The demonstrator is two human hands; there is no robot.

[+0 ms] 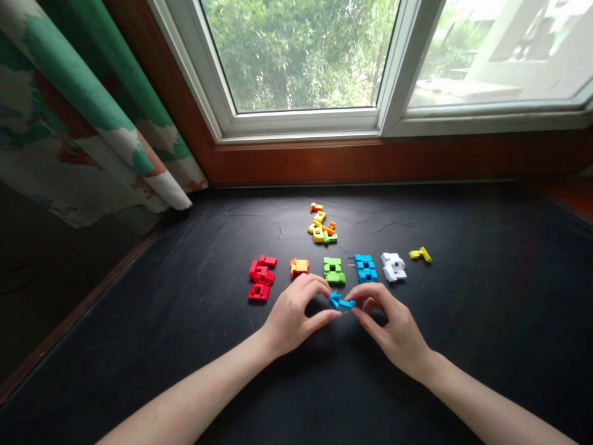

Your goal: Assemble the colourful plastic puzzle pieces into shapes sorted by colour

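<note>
Black smooth desk (343, 395) | left hand (290, 312), right hand (403, 327): fingers pinch small angular blue plastic work (345, 304) between them, one piece or two unclear | likely light, stiff, slightly slick; hold by outer edges | beyond: row of red, orange, green, blue, white blocks (333, 278) | containers: none seen

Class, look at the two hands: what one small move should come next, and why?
Perhaps the left hand and right hand should carry the blue plastic between them to the blue group just beyond: the colours match, and the red group and white group are likewise single-coloured.
</note>
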